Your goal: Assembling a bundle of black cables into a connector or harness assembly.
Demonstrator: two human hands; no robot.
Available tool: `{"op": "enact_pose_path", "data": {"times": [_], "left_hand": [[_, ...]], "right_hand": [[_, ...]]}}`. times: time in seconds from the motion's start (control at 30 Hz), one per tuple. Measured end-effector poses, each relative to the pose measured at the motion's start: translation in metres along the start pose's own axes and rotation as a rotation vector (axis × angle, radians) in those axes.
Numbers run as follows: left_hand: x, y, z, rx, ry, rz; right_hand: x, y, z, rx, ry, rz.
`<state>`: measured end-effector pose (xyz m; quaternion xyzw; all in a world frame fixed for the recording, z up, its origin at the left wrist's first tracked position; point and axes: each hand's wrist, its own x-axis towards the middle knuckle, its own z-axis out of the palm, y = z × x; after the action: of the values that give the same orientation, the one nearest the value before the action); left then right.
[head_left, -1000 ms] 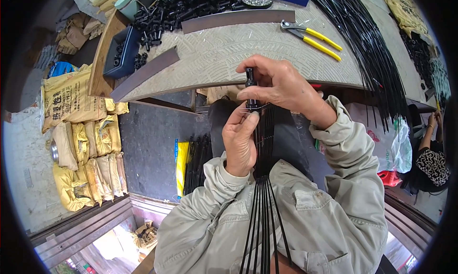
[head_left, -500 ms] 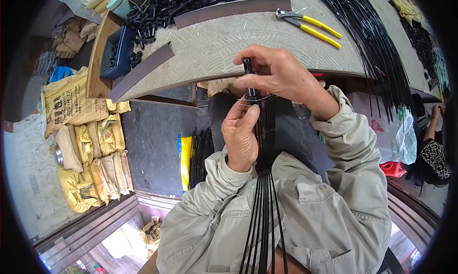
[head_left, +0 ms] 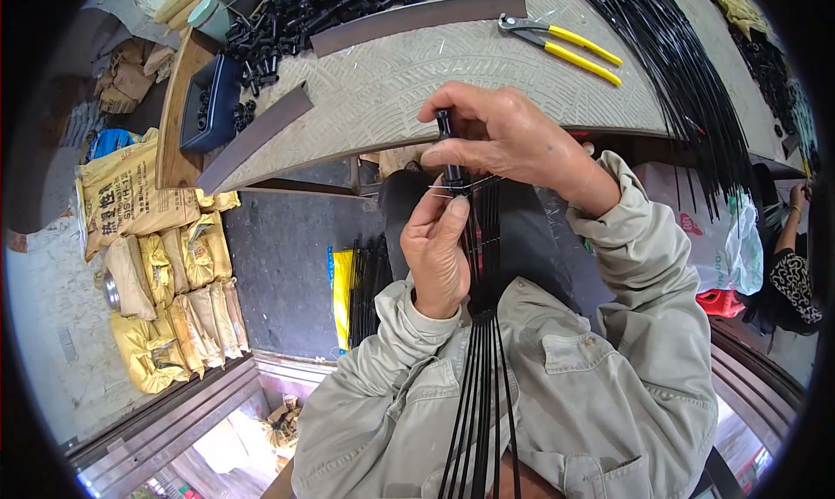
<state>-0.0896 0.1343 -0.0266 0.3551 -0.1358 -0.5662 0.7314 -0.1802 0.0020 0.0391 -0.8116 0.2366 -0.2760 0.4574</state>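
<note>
Above my lap, at the front edge of the table, my right hand (head_left: 522,147) grips an upright black plastic umbrella runner (head_left: 450,156) between thumb and fingers. My left hand (head_left: 437,256) is closed just below, thumb and forefinger pinching the lower rim of the runner. A thin wire shows at that rim, beside the left fingertips; exactly how it runs is too fine to tell. Thin black umbrella ribs (head_left: 481,369) hang from below the runner, down over my lap and shirt front.
On the table (head_left: 374,90) lie yellow-handled pincers (head_left: 565,47), flat dark strips (head_left: 261,138), a heap of black runners (head_left: 322,16) and a bundle of black ribs (head_left: 670,56). A blue bin (head_left: 213,108) stands at left. Sacks (head_left: 139,195) line the floor; another person's arm (head_left: 790,225) shows far right.
Both hands keep their grip on the runner, which sits very slightly further left in the picture. The whole view has shifted a little; otherwise nothing has visibly moved.
</note>
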Motion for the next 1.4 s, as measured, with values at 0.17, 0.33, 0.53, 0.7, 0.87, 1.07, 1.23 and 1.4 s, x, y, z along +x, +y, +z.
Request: {"op": "enact_pose_path", "data": {"times": [0.17, 0.33, 0.53, 0.7, 0.87, 1.07, 1.23, 1.4], "left_hand": [[0.001, -0.001, 0.002, -0.027, 0.019, 0.011], [0.001, 0.0, 0.0, -0.048, 0.035, -0.005], [-0.001, 0.0, 0.0, -0.047, 0.012, 0.0], [-0.001, 0.001, -0.003, -0.075, -0.005, -0.014], [0.0, -0.001, -0.004, -0.059, -0.017, -0.012], [-0.003, -0.001, -0.006, -0.022, -0.01, 0.025], [-0.006, 0.009, -0.005, -0.054, -0.013, 0.009], [-0.008, 0.011, -0.004, -0.042, -0.048, -0.003]], "right_hand": [[-0.003, 0.003, 0.003, -0.157, 0.071, -0.104], [-0.001, 0.001, 0.008, -0.241, 0.115, -0.192], [-0.003, 0.004, 0.01, -0.115, 0.092, -0.067], [-0.003, -0.002, 0.01, -0.141, 0.124, -0.166], [-0.005, -0.001, 0.008, -0.052, 0.075, -0.053], [-0.005, -0.004, 0.009, 0.055, 0.084, 0.049], [-0.031, -0.009, 0.011, -0.028, 0.363, -0.13], [-0.07, 0.011, 0.059, 0.552, 0.462, 0.199]]}}
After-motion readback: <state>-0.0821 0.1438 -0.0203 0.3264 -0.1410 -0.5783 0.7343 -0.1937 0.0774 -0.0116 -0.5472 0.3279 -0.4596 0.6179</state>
